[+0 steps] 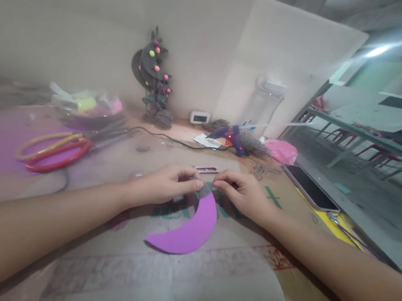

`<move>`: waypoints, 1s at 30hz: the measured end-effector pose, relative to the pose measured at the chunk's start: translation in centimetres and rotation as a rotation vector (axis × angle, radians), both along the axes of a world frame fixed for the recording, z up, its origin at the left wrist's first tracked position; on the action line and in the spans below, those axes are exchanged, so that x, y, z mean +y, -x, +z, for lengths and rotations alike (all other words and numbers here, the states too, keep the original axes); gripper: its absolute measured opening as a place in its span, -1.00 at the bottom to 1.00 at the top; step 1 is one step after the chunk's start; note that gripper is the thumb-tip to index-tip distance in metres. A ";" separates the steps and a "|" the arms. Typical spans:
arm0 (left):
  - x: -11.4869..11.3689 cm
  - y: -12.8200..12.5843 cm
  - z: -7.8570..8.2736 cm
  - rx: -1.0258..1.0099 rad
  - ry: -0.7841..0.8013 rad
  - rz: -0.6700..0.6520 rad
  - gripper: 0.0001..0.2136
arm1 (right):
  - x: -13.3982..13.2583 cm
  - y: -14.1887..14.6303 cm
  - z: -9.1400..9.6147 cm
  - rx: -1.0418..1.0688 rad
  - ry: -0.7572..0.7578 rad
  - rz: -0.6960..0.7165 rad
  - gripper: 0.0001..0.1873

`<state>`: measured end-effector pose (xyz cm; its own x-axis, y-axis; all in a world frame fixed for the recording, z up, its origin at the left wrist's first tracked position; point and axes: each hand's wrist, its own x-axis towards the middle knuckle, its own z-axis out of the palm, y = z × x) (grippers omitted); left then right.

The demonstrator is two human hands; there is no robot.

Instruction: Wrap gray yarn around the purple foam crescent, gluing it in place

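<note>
A purple crescent cutout (195, 229), which looks like foam or card, is held over the table with its curved body pointing down and left. Its upper end is covered by a grey wrapping (205, 191) that looks like yarn. My left hand (176, 182) pinches this wrapped end between thumb and fingers. Close against the other side of the tip, my right hand (242, 193) is closed in a pinch; what sits between its fingertips is too small to make out. A pink cutter (207, 170) lies just beyond both hands.
Scissors with red and yellow handles (56, 149) lie left, near a blurred bowl of scraps (88, 108). A decorated dark crescent (153, 68), small clock (199, 118), glue gun (230, 137) and bottle (264, 104) stand behind. A phone (310, 188) lies right.
</note>
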<state>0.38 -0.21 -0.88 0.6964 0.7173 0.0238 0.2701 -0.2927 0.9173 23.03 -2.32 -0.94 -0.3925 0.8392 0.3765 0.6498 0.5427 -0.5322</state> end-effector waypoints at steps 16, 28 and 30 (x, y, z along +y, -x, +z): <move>0.1 -0.2 -0.2 -0.121 0.033 0.094 -0.67 | 1.0 -0.1 -0.2 -0.027 -0.014 -0.047 -0.83; 0.1 -0.3 0.3 -0.080 -0.111 0.278 -0.72 | -1.5 1.0 0.9 0.200 0.300 -0.098 -0.64; 0.1 -0.2 0.5 -0.092 -0.166 0.272 -0.77 | -1.7 1.4 0.9 0.220 0.357 -0.091 -0.66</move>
